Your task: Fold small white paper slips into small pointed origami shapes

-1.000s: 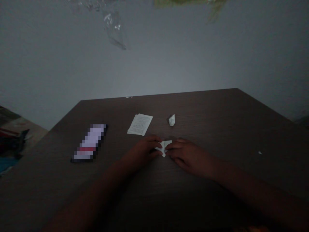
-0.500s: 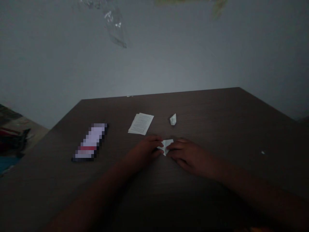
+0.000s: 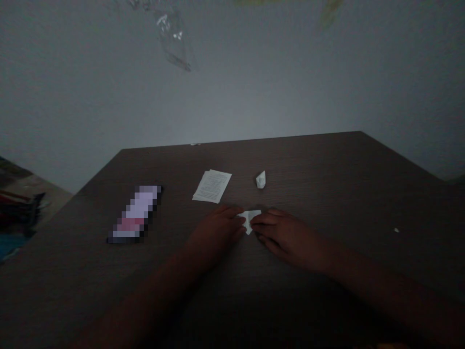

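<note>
A small piece of white folded paper point(image 3: 248, 219) lies on the dark table, its lower end narrowing to a point. From the left, my left hand point(image 3: 220, 231) presses its fingertips on the paper's edge, fingers bent and close together. My right hand point(image 3: 283, 235) holds the opposite side under its fingers. Both hands rest low against the tabletop, and the fingers cover the paper's side parts. Just beyond them stands a small folded white paper shape point(image 3: 260, 180) with a pointed tip.
A stack of printed paper sheets point(image 3: 212, 186) lies past my left hand. Farther left is a phone point(image 3: 136, 213) with a lit, blurred screen. A tiny white scrap point(image 3: 396, 230) is at the right. Behind the table point(image 3: 308, 160) rises a wall with a clear plastic bag point(image 3: 173, 41).
My left fingers have shifted slightly on the paper, with the fingertips now closer together. The right hand and the paper stay almost where they were.
</note>
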A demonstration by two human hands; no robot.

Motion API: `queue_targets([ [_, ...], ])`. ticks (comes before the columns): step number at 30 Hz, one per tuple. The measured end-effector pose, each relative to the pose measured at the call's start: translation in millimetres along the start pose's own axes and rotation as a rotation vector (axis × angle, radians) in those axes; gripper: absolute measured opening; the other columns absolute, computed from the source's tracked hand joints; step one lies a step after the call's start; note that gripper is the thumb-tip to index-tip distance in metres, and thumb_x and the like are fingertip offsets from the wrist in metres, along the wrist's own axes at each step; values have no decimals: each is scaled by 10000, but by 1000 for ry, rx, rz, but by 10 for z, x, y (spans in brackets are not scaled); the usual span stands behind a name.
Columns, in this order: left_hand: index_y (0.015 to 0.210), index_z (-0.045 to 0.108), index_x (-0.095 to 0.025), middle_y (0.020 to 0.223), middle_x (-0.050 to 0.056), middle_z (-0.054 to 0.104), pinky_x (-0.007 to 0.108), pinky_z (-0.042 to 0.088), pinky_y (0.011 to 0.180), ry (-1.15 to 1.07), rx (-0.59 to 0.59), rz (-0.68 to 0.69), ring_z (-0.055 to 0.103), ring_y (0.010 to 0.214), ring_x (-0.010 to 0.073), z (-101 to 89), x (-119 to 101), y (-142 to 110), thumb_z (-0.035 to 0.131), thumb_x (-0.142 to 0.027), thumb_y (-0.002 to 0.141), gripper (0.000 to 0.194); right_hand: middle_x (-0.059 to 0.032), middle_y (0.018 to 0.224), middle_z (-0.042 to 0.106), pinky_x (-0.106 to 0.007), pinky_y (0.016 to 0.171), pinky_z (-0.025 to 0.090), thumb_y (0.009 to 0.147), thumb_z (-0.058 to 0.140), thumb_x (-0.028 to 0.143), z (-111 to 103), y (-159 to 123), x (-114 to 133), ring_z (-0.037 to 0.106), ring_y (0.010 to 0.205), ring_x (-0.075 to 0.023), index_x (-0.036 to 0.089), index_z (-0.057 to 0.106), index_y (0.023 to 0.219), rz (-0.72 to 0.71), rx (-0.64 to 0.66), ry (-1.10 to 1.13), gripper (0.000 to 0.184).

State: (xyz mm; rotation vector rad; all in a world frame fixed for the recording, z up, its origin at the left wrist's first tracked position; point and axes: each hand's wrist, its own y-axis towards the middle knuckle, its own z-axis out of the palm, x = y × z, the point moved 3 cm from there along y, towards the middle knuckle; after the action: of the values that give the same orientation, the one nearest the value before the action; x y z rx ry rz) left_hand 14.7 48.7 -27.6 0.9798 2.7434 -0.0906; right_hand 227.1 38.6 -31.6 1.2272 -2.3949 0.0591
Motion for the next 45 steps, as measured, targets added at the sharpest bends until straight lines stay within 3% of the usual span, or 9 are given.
queue_targets([
  [6,1336,823,-226,1488,110,796,609,509,1287,142,12,-40,724,1402,341,-54,-100,-54,643,-217,1144,263,-136,1328,804,-525,1173,557,1089,580,142,5,-1,33,736,1213,-304,199,792,1283,-12,-6,-20,293],
  [10,1358,808,-209,1511,143,762,651,484,1289,189,7,-71,682,1440,375,-72,-169,-92,681,-227,1127,264,-148,1333,800,-520,1176,554,1103,580,151,6,2,41,733,1221,-309,185,791,1298,-1,0,-18,289],
  [18,1454,719,-118,1355,163,750,585,560,1217,151,46,-29,731,1292,347,-60,-226,-156,695,-219,1082,386,-142,1352,808,-504,1165,574,1102,595,154,8,-13,53,740,1218,-296,181,808,1275,0,2,-54,275],
  [22,1405,764,-171,1433,153,760,679,482,1301,44,90,35,756,1317,350,-147,-188,-224,700,-248,1073,347,-140,1402,812,-527,1211,553,1112,590,169,9,-36,59,748,1269,-300,198,802,1339,-6,-25,-51,312],
  [26,1456,756,-186,1510,173,737,813,422,1293,66,152,-11,738,1366,418,-205,-194,-274,748,-248,1026,435,-159,1408,811,-550,1231,540,1109,582,167,13,-40,61,751,1287,-313,183,800,1349,-6,-20,-44,325],
  [29,1469,757,-196,1520,166,736,846,423,1274,76,177,-31,724,1393,445,-220,-226,-280,769,-223,1003,466,-158,1392,809,-545,1206,557,1096,585,152,25,-37,63,756,1251,-306,185,796,1348,-22,-10,-63,330],
  [38,1437,781,-247,1508,129,764,841,435,1259,117,188,-78,690,1431,447,-268,-241,-250,721,-174,1031,417,-160,1459,742,-587,1160,589,1062,666,160,39,-38,113,694,1325,-365,228,781,1447,-13,38,-178,408],
  [45,1339,824,-253,1453,128,799,853,389,1280,192,87,-116,689,1410,446,-253,-312,-261,724,-161,1002,364,-169,1487,734,-630,1148,590,1056,669,142,29,-12,139,691,1338,-390,242,762,1493,1,72,-193,457],
])
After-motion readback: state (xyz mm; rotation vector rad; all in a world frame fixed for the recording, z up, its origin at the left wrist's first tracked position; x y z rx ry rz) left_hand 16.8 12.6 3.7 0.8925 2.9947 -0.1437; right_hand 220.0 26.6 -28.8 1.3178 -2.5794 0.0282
